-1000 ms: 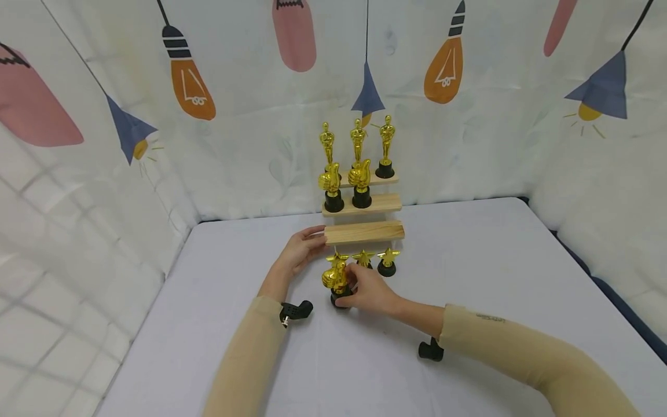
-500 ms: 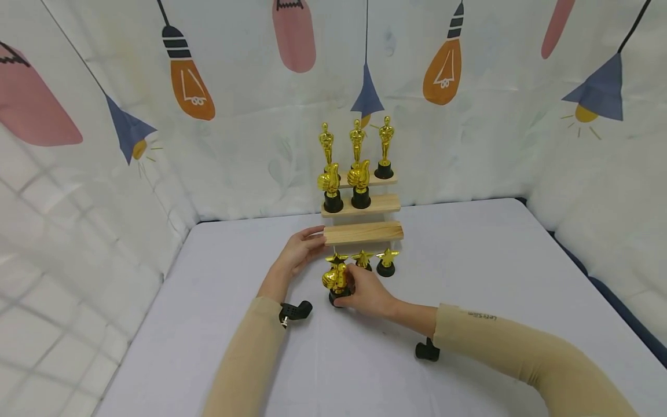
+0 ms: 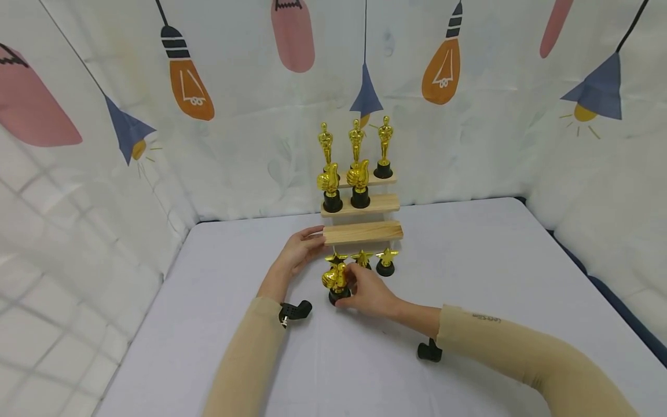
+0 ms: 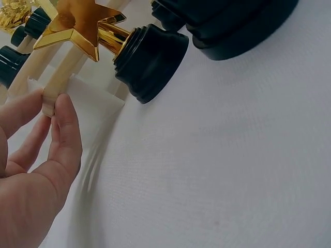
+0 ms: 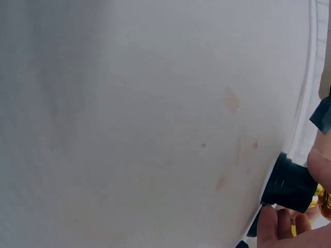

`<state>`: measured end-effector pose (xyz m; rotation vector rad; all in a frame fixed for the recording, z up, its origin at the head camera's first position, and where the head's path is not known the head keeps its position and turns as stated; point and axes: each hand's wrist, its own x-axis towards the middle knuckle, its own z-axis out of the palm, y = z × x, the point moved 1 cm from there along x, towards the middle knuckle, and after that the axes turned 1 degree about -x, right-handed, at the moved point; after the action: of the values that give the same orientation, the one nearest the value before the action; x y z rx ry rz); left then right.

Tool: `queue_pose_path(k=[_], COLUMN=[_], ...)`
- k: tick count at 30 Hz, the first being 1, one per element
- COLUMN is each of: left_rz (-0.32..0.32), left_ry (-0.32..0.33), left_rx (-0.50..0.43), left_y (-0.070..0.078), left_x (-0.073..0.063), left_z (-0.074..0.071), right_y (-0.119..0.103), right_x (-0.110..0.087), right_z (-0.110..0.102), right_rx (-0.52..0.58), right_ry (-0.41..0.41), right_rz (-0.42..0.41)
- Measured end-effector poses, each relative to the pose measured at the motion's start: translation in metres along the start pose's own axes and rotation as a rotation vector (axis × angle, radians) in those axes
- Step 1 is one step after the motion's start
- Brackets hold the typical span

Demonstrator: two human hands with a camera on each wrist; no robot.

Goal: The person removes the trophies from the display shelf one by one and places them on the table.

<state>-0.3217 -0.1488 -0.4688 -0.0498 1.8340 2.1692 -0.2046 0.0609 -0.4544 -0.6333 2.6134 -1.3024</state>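
Observation:
My left hand (image 3: 299, 250) pinches the left end of the lowest wooden shelf (image 3: 363, 233) of a small stepped rack; in the left wrist view, thumb and fingers close round the board's end (image 4: 51, 95). My right hand (image 3: 371, 291) grips a gold thumbs-up trophy (image 3: 333, 278) by its side, upright in front of the rack. Its black base (image 5: 288, 185) shows between thumb and fingers in the right wrist view, close over the white cloth. Behind it stand three gold star trophies (image 3: 387, 258), the left one partly hidden by the held trophy.
Two thumbs-up trophies (image 3: 359, 184) stand on the middle shelf (image 3: 385, 202), left and centre. Three gold figure trophies (image 3: 385, 145) line the top shelf (image 3: 388, 180). White cloth covers the table (image 3: 469, 260); a printed curtain (image 3: 234, 87) hangs behind.

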Motion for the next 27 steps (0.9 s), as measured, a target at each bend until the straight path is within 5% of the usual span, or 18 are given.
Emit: queue_pose_path(k=[13,27], left_rz=[-0.005,-0.017], left_ry=[0.006,0.011], left_rx=[-0.006,0.003], left_y=[0.001,0.0], left_x=[0.002,0.003], left_z=[0.001,0.0], right_y=[0.002,-0.002], right_x=[-0.015,-0.031], right_z=[-0.02,-0.047], right_rx=[0.031,0.043], right_ry=[-0.004,-0.056], right_rz=[0.019,-0.05])
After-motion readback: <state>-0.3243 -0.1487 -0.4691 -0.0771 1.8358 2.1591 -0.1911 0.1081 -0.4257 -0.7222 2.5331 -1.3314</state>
